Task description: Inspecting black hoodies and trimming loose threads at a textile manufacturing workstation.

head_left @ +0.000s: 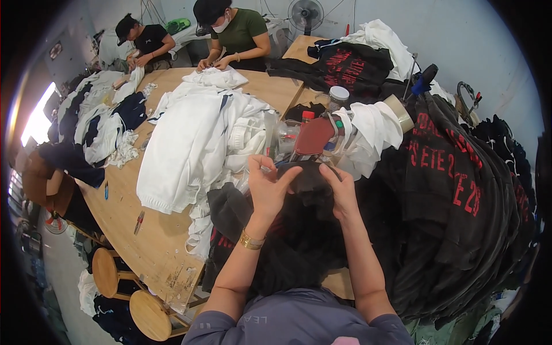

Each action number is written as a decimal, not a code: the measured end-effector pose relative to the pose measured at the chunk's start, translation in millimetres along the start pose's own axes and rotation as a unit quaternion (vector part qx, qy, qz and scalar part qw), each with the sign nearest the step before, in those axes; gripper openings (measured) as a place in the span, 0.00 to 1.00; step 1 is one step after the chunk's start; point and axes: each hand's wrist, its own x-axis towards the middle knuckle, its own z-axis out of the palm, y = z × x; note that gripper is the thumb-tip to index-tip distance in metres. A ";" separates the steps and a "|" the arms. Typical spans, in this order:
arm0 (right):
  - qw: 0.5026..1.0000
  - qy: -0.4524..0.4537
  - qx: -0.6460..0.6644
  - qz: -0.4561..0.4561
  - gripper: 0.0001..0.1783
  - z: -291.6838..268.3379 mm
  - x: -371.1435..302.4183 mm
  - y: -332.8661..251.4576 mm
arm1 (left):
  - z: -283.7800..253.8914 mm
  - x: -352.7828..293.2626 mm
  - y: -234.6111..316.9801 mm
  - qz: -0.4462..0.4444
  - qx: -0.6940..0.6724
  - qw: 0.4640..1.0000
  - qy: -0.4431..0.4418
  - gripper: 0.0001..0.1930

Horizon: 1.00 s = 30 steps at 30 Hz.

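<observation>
Both hands are raised in front of me at a piece of black knit cloth (310, 179). My left hand (267, 187), with a gold-coloured band at the wrist, pinches its left part between thumb and fingers. At the other end, my right hand (343, 192) grips the cloth with thumb and fingertips. The cloth's upper edge is stretched between them, just below a machine's dark red cover (313, 137). More dark fabric (299, 247) hangs under my hands and over my lap. What lies behind the raised cloth is hidden.
White knit garments (184, 144) are heaped on the wooden table (123, 195) at left. Black garments with red print (448, 190) form a large pile at right. A yarn cone (398, 113) and a lidded jar (338, 98) stand beyond. Two people work across the table; wooden stools (150, 314) stand lower left.
</observation>
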 end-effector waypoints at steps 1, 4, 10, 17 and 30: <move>1.000 0.000 0.000 0.001 0.14 0.7 0.4 1.1 | -4.7 1.8 -3.4 -0.017 -0.011 1.000 -0.001 0.24; 1.000 0.005 0.012 0.018 0.14 3.6 2.7 3.5 | -4.8 2.4 -7.9 -0.045 -0.036 0.998 -0.009 0.21; 0.998 0.052 0.025 -0.017 0.13 -4.4 -6.1 8.0 | 0.1 -25.7 -12.4 0.033 -0.027 0.996 -0.078 0.20; 0.902 -0.012 -0.352 -0.248 0.30 -16.2 -29.5 13.5 | -7.3 -51.9 -39.5 0.045 -0.033 0.994 -0.093 0.17; 0.899 0.034 -0.352 -0.257 0.07 -8.7 -43.0 23.5 | 2.8 -67.6 -12.3 0.144 0.414 0.893 -0.104 0.33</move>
